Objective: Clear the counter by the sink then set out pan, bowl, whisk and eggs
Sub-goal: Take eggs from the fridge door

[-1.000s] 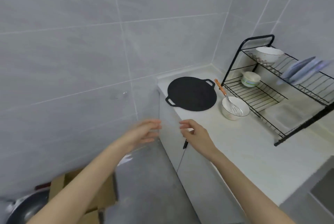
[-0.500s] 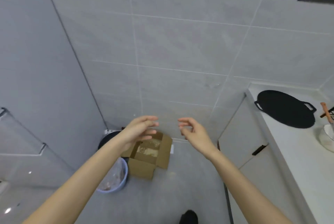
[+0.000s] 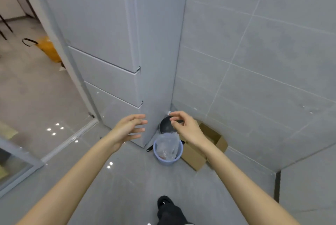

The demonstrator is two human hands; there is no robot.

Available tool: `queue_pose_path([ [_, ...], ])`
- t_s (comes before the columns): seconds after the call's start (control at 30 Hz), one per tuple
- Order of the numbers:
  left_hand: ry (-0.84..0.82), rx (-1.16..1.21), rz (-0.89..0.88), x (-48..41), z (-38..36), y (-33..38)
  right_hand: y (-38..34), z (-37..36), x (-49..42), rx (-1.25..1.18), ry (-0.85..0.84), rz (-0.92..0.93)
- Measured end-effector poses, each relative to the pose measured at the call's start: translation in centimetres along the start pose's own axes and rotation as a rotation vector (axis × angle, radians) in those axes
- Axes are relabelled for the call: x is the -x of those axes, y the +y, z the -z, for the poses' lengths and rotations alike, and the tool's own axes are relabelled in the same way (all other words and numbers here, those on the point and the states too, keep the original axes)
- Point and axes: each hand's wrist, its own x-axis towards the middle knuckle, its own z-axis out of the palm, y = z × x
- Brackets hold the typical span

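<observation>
I face a white fridge (image 3: 109,46) standing in the corner of a grey tiled kitchen. My left hand (image 3: 128,129) is held out in front of the fridge's lower edge, empty, with its fingers spread. My right hand (image 3: 187,128) floats beside it, fingers loosely curled and holding nothing. A dark pan (image 3: 165,126) lies on the floor in the corner behind my right hand, partly hidden by it. The counter, bowl, whisk and eggs are out of view.
A blue waste bin (image 3: 168,153) lined with a clear bag stands on the floor below my hands. A brown cardboard box (image 3: 198,155) sits to its right against the wall. A doorway opens at the left, with a yellow bag (image 3: 48,48) beyond. My dark shoe (image 3: 165,204) shows at the bottom.
My view has swung left, away from the counter with the black griddle, bowl and whisk, to the fridge and floor corner. Both hands have stayed raised and empty.
</observation>
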Motion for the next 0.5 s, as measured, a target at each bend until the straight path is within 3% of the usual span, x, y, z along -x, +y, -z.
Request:
queue_pose_path([
  [0.5, 0.344, 0.226, -0.009, -6.8, 15.6, 2.3, -7.3, -13.9, -17.5, -0.022, -0.313, 0.160],
])
